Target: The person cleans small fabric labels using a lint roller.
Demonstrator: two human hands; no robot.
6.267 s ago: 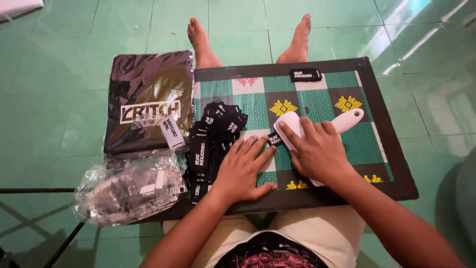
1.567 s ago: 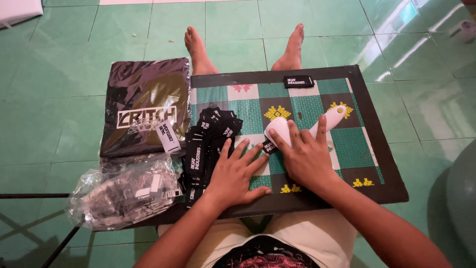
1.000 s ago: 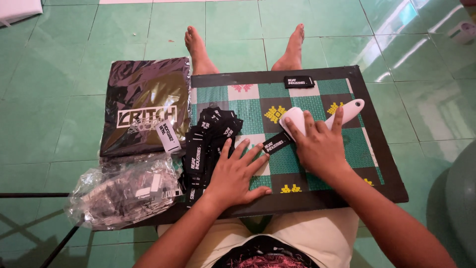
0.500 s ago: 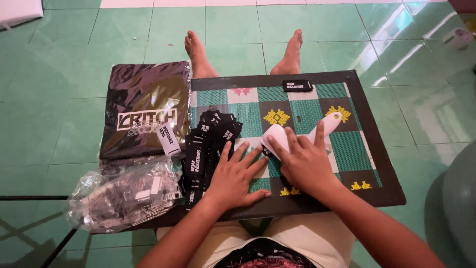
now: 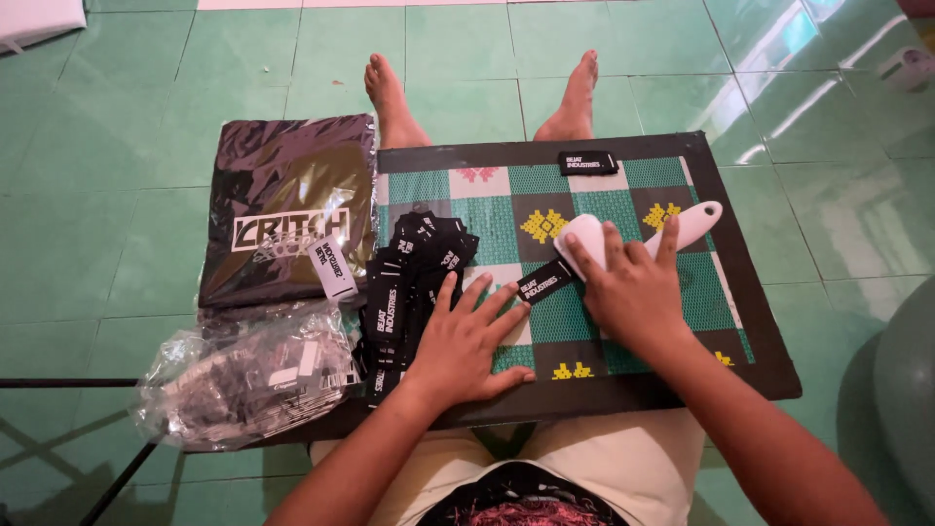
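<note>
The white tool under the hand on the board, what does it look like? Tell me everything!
The white tool looks like smooth plastic, with a rounded broad head and a slim handle pointing up and right. It lies on the checked board. The right hand presses on it, and its head sits on one end of a black label strip.

Both forearms reach forward from the bottom of the view, bare to the wrist. The left hand (image 5: 466, 336) lies palm down and flat, fingers spread and pointing up and to the right, thumb out to the side. The right hand (image 5: 633, 287) is also palm down, just right of the left, fingers fanned forward and slightly bent. Both bare feet rest ahead, toes pointing away.
</note>
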